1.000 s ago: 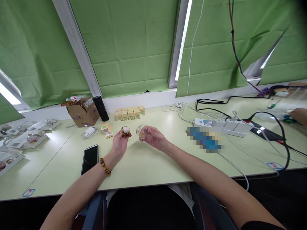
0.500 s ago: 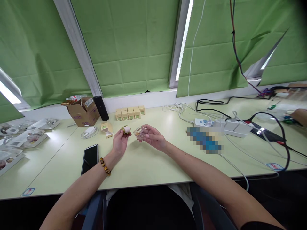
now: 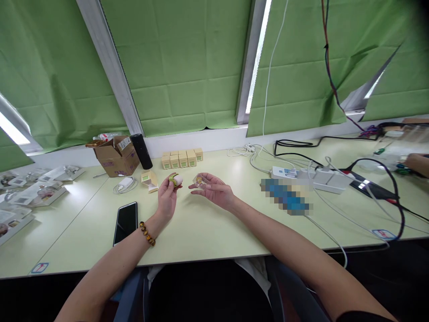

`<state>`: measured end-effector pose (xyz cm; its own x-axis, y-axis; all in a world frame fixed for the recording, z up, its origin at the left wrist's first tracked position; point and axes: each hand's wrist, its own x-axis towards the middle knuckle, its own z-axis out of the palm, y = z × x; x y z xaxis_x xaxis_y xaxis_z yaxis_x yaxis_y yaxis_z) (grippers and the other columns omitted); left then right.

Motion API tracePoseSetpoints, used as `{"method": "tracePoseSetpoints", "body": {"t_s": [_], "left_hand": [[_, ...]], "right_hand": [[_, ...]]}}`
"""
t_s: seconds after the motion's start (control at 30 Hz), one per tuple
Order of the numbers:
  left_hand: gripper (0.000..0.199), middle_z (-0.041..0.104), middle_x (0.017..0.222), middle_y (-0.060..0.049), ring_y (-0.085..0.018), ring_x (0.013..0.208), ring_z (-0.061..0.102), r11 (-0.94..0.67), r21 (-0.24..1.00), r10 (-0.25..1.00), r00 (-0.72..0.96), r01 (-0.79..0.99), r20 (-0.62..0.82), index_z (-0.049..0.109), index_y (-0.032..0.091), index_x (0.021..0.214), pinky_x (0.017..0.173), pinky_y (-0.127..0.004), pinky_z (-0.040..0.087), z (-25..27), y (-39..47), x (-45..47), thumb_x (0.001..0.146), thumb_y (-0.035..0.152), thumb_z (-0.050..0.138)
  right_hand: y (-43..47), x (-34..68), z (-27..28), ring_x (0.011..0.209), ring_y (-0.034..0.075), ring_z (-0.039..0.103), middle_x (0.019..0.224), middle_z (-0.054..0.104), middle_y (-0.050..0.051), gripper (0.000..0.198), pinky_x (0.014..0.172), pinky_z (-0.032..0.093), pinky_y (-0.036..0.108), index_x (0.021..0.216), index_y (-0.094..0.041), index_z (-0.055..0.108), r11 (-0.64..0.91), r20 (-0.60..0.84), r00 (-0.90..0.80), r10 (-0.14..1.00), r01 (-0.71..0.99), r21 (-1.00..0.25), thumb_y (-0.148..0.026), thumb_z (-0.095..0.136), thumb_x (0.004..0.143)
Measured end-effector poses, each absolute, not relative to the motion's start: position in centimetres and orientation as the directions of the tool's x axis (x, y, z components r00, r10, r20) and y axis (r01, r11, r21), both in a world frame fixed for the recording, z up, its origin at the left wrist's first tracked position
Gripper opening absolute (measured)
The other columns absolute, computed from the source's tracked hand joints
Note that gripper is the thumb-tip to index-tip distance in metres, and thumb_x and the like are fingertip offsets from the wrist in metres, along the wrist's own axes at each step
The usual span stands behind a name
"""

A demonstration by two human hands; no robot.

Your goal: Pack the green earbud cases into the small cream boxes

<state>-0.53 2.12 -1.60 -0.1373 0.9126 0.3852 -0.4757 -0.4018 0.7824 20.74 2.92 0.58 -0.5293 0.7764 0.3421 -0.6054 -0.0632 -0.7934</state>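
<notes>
In my left hand (image 3: pixel 167 192) is a small rounded object (image 3: pixel 176 180), pinkish white with a green band round it; my thumb presses on the band. Across a narrow gap, my right hand (image 3: pixel 216 192) grips a small clear faceted container (image 3: pixel 200 180), with something golden showing through it. Both hands are raised over the table's middle, apart from each other. An opened small tan carton (image 3: pixel 149 180) lies just beyond my left hand. Farther back stand several small tan boxes (image 3: pixel 181 160) in a tight row, each with a green label.
A phone (image 3: pixel 125 222) lies left of my left forearm, near a white charger (image 3: pixel 125 183). Behind are a cardboard box (image 3: pixel 117 158) and a black cylinder (image 3: pixel 141 151). Clear packages (image 3: pixel 47 192) line the far left. A power strip (image 3: pixel 321 178) with cables lies right; another person's hand (image 3: pixel 417 163) shows there.
My left hand has turned the banded object, so the green band faces up more. The clear container has tilted and shifted slightly right in my right hand, widening the gap.
</notes>
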Motion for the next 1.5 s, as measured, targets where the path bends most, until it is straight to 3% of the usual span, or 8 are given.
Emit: {"method": "tracePoseSetpoints", "body": {"t_s": [0.23, 0.47, 0.77, 0.93, 1.27, 1.5], "left_hand": [[0.049, 0.069, 0.119, -0.008, -0.019, 0.108, 0.063, -0.435, 0.782, 0.898, -0.152, -0.446, 0.413, 0.071, 0.021, 0.124, 0.097, -0.031, 0.049, -1.2, 1.9, -0.5, 0.079, 0.037, 0.086], [0.051, 0.065, 0.127, -0.012, -0.025, 0.117, 0.062, -0.575, 0.786, 0.818, -0.150, -0.226, 0.555, 0.070, 0.021, 0.128, 0.108, -0.039, 0.048, -0.4, 0.4, 0.1, 0.081, 0.029, 0.085], [0.048, 0.065, 0.124, -0.012, -0.026, 0.120, 0.062, -0.558, 0.807, 0.830, -0.137, -0.194, 0.541, 0.073, 0.020, 0.118, 0.113, -0.040, 0.046, -0.4, -0.1, 0.9, 0.074, 0.010, 0.086], [0.051, 0.065, 0.126, -0.010, -0.026, 0.123, 0.061, -0.554, 0.822, 0.832, -0.083, -0.133, 0.548, 0.071, 0.023, 0.122, 0.116, -0.042, 0.044, -0.6, -0.2, 0.8, 0.074, 0.013, 0.086], [0.048, 0.066, 0.121, -0.012, -0.023, 0.111, 0.065, -0.480, 0.851, 0.874, -0.030, -0.214, 0.485, 0.071, 0.019, 0.121, 0.105, -0.038, 0.051, -0.9, 0.0, 0.7, 0.076, 0.018, 0.088], [0.047, 0.064, 0.120, -0.011, -0.023, 0.113, 0.063, -0.498, 0.853, 0.862, 0.022, -0.155, 0.507, 0.067, 0.021, 0.126, 0.104, -0.040, 0.053, -1.2, 0.1, 0.6, 0.082, 0.025, 0.084]], "right_hand": [[4.4, 20.6, -1.1, 0.091, 0.019, 0.062, 0.119, 0.068, 0.008, 0.052, 0.068, 0.052, 0.030, 0.108, -0.023, 0.062, 0.122, 0.351, -0.394, 0.850, -0.501, -0.857, -0.020, 0.087, 0.063], [5.0, 20.1, -2.8, 0.090, 0.017, 0.058, 0.121, 0.068, 0.008, 0.058, 0.073, 0.050, 0.030, 0.110, -0.023, 0.057, 0.261, 0.330, -0.360, 0.873, -0.227, -0.938, -0.024, 0.089, 0.063], [3.8, 18.9, -3.0, 0.072, 0.012, 0.049, 0.100, 0.055, -0.003, 0.065, 0.067, 0.047, 0.030, 0.115, -0.026, 0.049, 0.385, 0.376, -0.293, 0.879, -0.028, -0.923, -0.030, 0.090, 0.065], [3.3, 18.5, -2.8, 0.075, 0.012, 0.048, 0.111, 0.054, 0.001, 0.061, 0.070, 0.049, 0.033, 0.114, -0.026, 0.052, 0.500, 0.468, -0.265, 0.843, 0.064, -0.864, -0.034, 0.090, 0.067], [2.5, 18.1, -2.6, 0.072, 0.013, 0.049, 0.105, 0.056, 0.001, 0.061, 0.066, 0.047, 0.032, 0.112, -0.027, 0.051, 0.519, 0.495, -0.219, 0.841, 0.065, -0.852, -0.038, 0.091, 0.067], [2.0, 18.1, -2.4, 0.065, 0.012, 0.050, 0.093, 0.057, -0.005, 0.060, 0.061, 0.045, 0.031, 0.111, -0.028, 0.045, 0.472, 0.444, -0.227, 0.867, 0.088, -0.877, -0.037, 0.087, 0.070]]}}
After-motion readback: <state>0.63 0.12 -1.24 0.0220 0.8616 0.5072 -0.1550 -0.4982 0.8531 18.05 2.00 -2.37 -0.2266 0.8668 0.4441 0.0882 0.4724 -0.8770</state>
